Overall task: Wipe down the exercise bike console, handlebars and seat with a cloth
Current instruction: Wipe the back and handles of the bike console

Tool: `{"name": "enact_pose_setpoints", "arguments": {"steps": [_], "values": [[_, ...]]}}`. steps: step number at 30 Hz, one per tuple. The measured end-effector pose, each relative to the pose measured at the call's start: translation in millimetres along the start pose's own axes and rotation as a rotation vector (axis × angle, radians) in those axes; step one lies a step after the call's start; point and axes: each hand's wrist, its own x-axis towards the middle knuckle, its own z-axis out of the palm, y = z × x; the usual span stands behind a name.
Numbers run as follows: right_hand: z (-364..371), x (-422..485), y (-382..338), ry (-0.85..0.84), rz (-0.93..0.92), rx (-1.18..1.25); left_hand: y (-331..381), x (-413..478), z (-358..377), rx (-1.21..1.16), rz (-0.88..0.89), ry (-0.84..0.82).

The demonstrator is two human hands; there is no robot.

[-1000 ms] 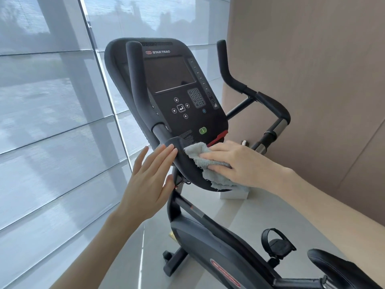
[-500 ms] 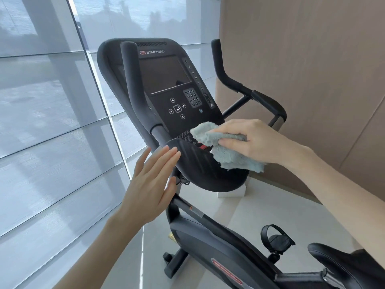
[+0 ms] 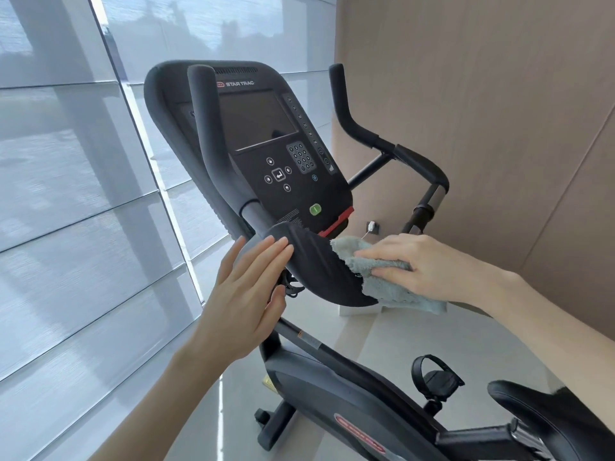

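The black exercise bike console (image 3: 266, 134) stands in the middle of the view, with a dark screen and keypad. Its curved lower lip (image 3: 316, 267) juts toward me. My right hand (image 3: 422, 264) presses a crumpled light blue cloth (image 3: 382, 281) against the right side of that lip, fingers bent over the cloth. My left hand (image 3: 246, 287) lies flat with straight fingers against the lip's left end, below the left handlebar (image 3: 213, 141). The right handlebar (image 3: 392, 151) rises behind the cloth hand. The black seat (image 3: 545, 414) shows at the bottom right.
A large window with translucent blinds (image 3: 83, 211) fills the left. A beige panelled wall (image 3: 482, 111) closes the right, with a small wall socket (image 3: 372, 226) low down. The bike's frame (image 3: 349, 387) and a strapped pedal (image 3: 436, 377) sit below on a pale floor.
My right hand has carried the cloth down from the console's red strip onto the right side of the lower lip. The left hand stays on the lip's left end.
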Motion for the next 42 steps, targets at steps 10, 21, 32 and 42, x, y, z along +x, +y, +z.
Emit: {"name": "enact_pose_setpoints", "arguments": {"steps": [10, 21, 32, 42], "values": [[-28, 80, -36, 0.090, 0.008, 0.313, -4, -4, -2, -0.018, 0.027, 0.014], [4, 93, -9, -0.154, 0.057, 0.294, 3, -7, -6, 0.004, 0.009, 0.024], [3, 15, 16, 0.024, -0.175, -0.075, 49, 2, 5, 0.070, -0.070, 0.040], [-17, -34, 26, 0.261, -0.347, -0.001, 88, -4, 9, 0.111, -0.266, 0.023]]}}
